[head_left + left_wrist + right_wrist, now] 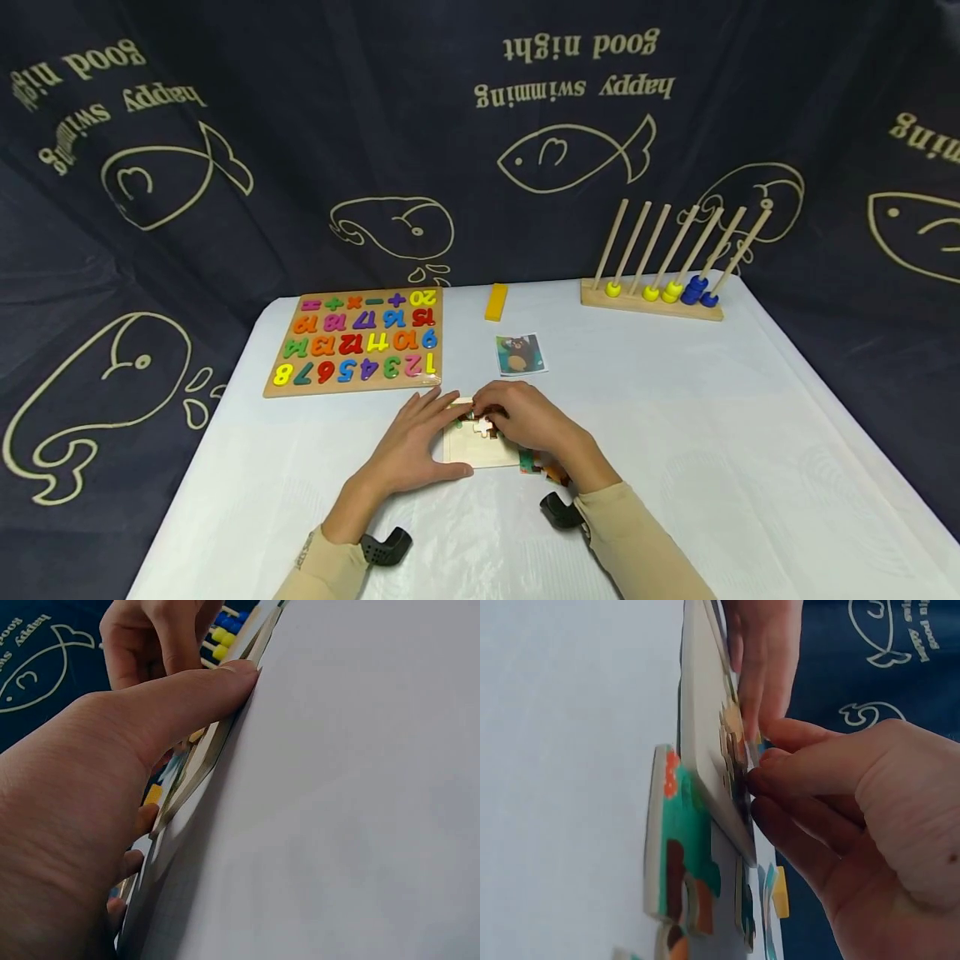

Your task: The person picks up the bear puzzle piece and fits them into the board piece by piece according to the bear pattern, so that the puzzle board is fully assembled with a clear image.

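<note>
A pale wooden jigsaw tray [480, 452] lies on the table with some bear-picture pieces [736, 739] inside, toward its far side. My left hand [408, 446] spans the tray's left part, its straight thumb along the near edge and its fingers spread toward the far edge. Over the far right part bends my right hand [534, 419], thumb and fingertips pinching a jigsaw piece that they mostly hide. Loose green and brown pieces [686, 840] lie just outside the tray, partly beneath the right wrist in the head view.
A bear picture card [521, 354] lies beyond the tray, with a yellow block [496, 302] farther back. A wooden number board [352, 392] is at the back left. At the back right stands a peg rack [652, 310] with yellow and blue beads. Dark cloth hangs behind the white table.
</note>
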`<state>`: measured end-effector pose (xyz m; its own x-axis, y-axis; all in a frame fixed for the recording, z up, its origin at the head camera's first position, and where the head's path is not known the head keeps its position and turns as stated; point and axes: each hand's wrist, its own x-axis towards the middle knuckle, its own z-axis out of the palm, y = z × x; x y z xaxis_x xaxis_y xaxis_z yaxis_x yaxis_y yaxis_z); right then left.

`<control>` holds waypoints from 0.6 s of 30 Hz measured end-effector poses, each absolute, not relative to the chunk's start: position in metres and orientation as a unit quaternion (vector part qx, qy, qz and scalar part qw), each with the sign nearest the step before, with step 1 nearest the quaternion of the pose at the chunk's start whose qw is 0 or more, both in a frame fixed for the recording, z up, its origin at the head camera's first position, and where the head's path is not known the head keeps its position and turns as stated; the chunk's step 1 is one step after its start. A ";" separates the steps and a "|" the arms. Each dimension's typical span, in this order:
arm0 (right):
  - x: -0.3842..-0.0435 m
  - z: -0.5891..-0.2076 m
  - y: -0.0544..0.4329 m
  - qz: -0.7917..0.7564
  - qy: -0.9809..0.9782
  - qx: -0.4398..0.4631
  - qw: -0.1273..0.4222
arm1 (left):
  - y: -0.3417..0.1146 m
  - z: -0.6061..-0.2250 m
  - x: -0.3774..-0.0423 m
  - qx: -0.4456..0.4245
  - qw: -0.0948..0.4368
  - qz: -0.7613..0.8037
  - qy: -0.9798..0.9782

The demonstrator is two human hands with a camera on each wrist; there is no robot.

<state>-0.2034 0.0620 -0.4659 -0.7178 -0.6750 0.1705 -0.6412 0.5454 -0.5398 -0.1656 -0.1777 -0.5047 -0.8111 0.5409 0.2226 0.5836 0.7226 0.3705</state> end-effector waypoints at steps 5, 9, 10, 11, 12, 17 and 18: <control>-0.201 -0.464 0.066 -0.277 0.893 -0.354 0.025 | -0.176 -0.504 -0.167 -0.307 0.051 -0.219 -0.925; -0.197 -0.464 0.070 -0.232 0.910 -0.343 0.020 | -0.176 -0.504 -0.168 -0.311 0.051 -0.209 -0.926; -0.197 -0.464 0.070 -0.219 0.913 -0.343 0.018 | -0.176 -0.504 -0.168 -0.311 0.050 -0.208 -0.926; -0.196 -0.464 0.070 -0.210 0.915 -0.345 0.015 | -0.176 -0.504 -0.168 -0.311 0.050 -0.207 -0.926; -0.195 -0.465 0.069 -0.203 0.915 -0.348 0.014 | -0.175 -0.504 -0.168 -0.310 0.049 -0.207 -0.927; -0.191 -0.467 0.066 -0.182 0.917 -0.355 -0.003 | -0.177 -0.506 -0.166 -0.306 0.045 -0.212 -0.927; -0.191 -0.467 0.065 -0.181 0.917 -0.357 -0.005 | -0.177 -0.506 -0.166 -0.306 0.046 -0.213 -0.927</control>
<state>-0.1905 0.0654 -0.4672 -0.7455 -0.6519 0.1389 -0.6559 0.6802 -0.3274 -0.1659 -0.1767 -0.5060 -0.8080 0.5481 0.2163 0.5875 0.7214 0.3666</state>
